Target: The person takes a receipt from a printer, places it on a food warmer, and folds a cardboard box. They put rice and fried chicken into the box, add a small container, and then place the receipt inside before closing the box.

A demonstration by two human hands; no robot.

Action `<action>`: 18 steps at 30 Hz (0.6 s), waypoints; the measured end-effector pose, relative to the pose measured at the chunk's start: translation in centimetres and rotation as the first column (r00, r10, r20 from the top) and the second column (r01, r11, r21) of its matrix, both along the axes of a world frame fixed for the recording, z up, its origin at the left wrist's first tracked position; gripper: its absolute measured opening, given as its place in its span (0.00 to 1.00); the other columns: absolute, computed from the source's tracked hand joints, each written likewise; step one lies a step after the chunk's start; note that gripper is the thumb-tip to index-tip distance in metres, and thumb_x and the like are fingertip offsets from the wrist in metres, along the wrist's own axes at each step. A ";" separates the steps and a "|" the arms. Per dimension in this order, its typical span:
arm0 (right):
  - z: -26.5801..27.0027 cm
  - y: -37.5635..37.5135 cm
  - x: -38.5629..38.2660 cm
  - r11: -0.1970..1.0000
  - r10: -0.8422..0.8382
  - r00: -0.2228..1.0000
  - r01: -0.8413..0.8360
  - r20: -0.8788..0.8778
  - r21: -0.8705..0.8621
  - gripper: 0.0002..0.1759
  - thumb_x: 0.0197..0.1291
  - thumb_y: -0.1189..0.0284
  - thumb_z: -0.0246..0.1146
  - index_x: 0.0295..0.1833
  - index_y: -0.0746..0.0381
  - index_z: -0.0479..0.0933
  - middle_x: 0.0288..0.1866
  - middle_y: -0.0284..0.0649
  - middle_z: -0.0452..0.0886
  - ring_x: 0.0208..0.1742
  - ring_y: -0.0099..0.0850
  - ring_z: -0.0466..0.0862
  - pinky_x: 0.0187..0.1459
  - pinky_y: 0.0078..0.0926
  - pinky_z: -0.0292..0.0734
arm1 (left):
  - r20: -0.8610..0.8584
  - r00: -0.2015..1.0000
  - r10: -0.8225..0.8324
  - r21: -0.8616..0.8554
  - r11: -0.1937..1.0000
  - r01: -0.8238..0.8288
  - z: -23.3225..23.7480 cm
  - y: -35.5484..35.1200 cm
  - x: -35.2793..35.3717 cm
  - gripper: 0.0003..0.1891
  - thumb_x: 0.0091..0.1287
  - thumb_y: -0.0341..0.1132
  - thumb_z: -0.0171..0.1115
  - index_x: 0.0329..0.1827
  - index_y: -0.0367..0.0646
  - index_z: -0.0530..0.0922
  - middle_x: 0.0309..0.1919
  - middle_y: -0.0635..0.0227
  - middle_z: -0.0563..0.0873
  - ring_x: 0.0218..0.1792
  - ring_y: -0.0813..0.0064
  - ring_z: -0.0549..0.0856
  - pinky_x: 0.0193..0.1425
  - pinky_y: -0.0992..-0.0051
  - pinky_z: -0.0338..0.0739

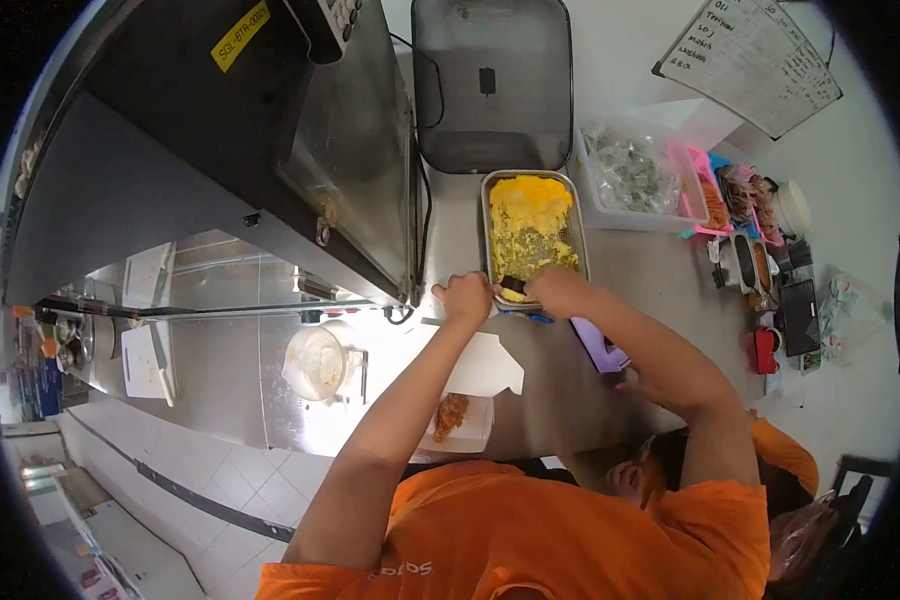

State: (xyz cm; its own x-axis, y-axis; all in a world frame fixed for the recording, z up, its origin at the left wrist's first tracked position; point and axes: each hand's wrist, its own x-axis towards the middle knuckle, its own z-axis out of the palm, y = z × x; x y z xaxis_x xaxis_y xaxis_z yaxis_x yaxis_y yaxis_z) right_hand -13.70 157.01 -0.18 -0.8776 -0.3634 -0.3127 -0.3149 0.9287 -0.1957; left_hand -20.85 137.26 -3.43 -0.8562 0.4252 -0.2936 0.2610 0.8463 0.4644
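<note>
A metal tray [487, 215] holds yellow crumbly food [532, 205], thick at the far end and thinner over the perforated middle. At its near left corner my left hand [467, 297] has its fingers curled on the rim. My right hand [558, 290] is closed round a dark-handled tool [513, 284] at the near end of the tray; the tool's tip is hard to make out. Nearer me, an open white box [480, 422] contains a piece of fried food [450, 416].
A glass-fronted black cabinet [340, 150] stands left, a cloudy container [316, 362] below it. Behind the tray lies a dark mesh tray [493, 130]. To the right are a plastic bin [635, 180], a purple object [598, 345] and another person's hand [625, 480].
</note>
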 end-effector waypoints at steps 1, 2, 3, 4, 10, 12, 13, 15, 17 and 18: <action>-0.5 0.9 -0.4 1.000 -0.002 1.000 0.002 -0.001 0.000 0.07 0.58 0.76 0.61 0.37 0.67 0.83 0.34 0.50 0.85 0.38 0.48 0.87 0.41 0.44 0.82 | -0.001 1.000 -0.002 0.000 1.000 0.002 0.0 0.0 -0.1 0.16 0.65 0.53 0.69 0.39 0.51 0.89 0.36 0.63 0.90 0.50 0.61 0.84 0.59 0.47 0.57; -2.1 2.2 -0.9 0.961 -0.110 0.984 0.141 0.139 -0.238 0.07 0.60 0.75 0.62 0.38 0.67 0.82 0.33 0.49 0.84 0.38 0.45 0.86 0.40 0.41 0.80 | 0.006 1.000 0.001 -0.003 1.000 -0.001 -0.2 0.0 -0.1 0.16 0.65 0.53 0.69 0.39 0.51 0.89 0.36 0.64 0.90 0.50 0.61 0.84 0.59 0.47 0.57; -2.7 3.0 -1.2 0.847 -0.179 0.939 0.299 0.293 -0.440 0.07 0.61 0.74 0.62 0.38 0.68 0.81 0.32 0.48 0.84 0.37 0.43 0.86 0.39 0.38 0.79 | 0.009 1.000 0.001 -0.006 1.000 -0.001 -0.2 0.0 -0.1 0.15 0.65 0.53 0.69 0.39 0.51 0.89 0.36 0.64 0.90 0.50 0.62 0.84 0.59 0.47 0.57; -3.3 3.9 -1.3 0.845 -0.183 0.939 0.301 0.291 -0.442 0.07 0.61 0.74 0.62 0.38 0.68 0.81 0.32 0.48 0.84 0.37 0.43 0.86 0.39 0.38 0.79 | 0.006 1.000 -0.004 -0.007 1.000 0.004 -0.2 0.1 0.0 0.15 0.65 0.53 0.69 0.39 0.51 0.89 0.36 0.64 0.90 0.50 0.62 0.84 0.59 0.47 0.57; -2.9 4.8 -0.7 0.734 -0.458 0.865 0.498 0.205 -0.462 0.08 0.62 0.73 0.63 0.41 0.67 0.81 0.32 0.47 0.83 0.36 0.44 0.85 0.40 0.39 0.80 | 0.013 1.000 -0.023 0.007 1.000 0.023 0.4 -0.2 0.1 0.16 0.65 0.54 0.67 0.39 0.52 0.88 0.38 0.64 0.90 0.47 0.61 0.87 0.58 0.45 0.58; -2.2 2.2 0.6 0.888 -0.457 0.835 0.412 -0.306 -0.203 0.08 0.62 0.76 0.60 0.42 0.67 0.82 0.39 0.49 0.82 0.41 0.46 0.86 0.44 0.45 0.81 | 0.019 1.000 -0.008 0.007 1.000 0.008 0.4 -0.1 0.3 0.15 0.66 0.53 0.67 0.39 0.52 0.88 0.38 0.64 0.90 0.47 0.60 0.87 0.59 0.46 0.58; -1.6 1.6 0.9 0.887 -0.460 0.834 0.416 -0.305 -0.202 0.08 0.62 0.76 0.60 0.42 0.67 0.82 0.39 0.49 0.82 0.41 0.46 0.86 0.44 0.45 0.81 | 0.020 1.000 -0.012 0.008 1.000 0.012 0.4 -0.2 0.5 0.15 0.66 0.53 0.67 0.39 0.52 0.88 0.38 0.64 0.90 0.47 0.60 0.87 0.59 0.46 0.58; -0.2 0.9 1.0 0.869 -0.495 0.828 0.476 -0.264 -0.137 0.09 0.60 0.77 0.59 0.43 0.66 0.83 0.45 0.50 0.81 0.45 0.48 0.86 0.48 0.47 0.82 | 0.043 0.999 0.008 0.016 1.000 -0.008 0.4 -0.1 0.3 0.14 0.67 0.50 0.67 0.39 0.51 0.89 0.37 0.63 0.91 0.50 0.62 0.85 0.59 0.46 0.56; 1.1 0.0 1.9 0.897 -0.442 0.870 0.431 -0.218 -0.097 0.10 0.60 0.77 0.59 0.43 0.67 0.83 0.45 0.51 0.81 0.46 0.48 0.86 0.48 0.46 0.83 | 0.048 0.999 0.014 0.027 1.000 -0.015 0.1 -0.1 0.4 0.13 0.67 0.50 0.67 0.39 0.51 0.89 0.38 0.63 0.91 0.50 0.61 0.85 0.59 0.46 0.56; 1.4 -0.4 2.4 0.920 -0.392 0.905 0.387 -0.168 -0.063 0.10 0.60 0.78 0.58 0.43 0.67 0.83 0.44 0.51 0.81 0.47 0.48 0.86 0.48 0.45 0.83 | 0.053 0.998 0.015 0.034 0.999 -0.017 0.0 -0.1 0.4 0.13 0.67 0.49 0.67 0.39 0.51 0.89 0.38 0.62 0.91 0.50 0.60 0.86 0.59 0.46 0.56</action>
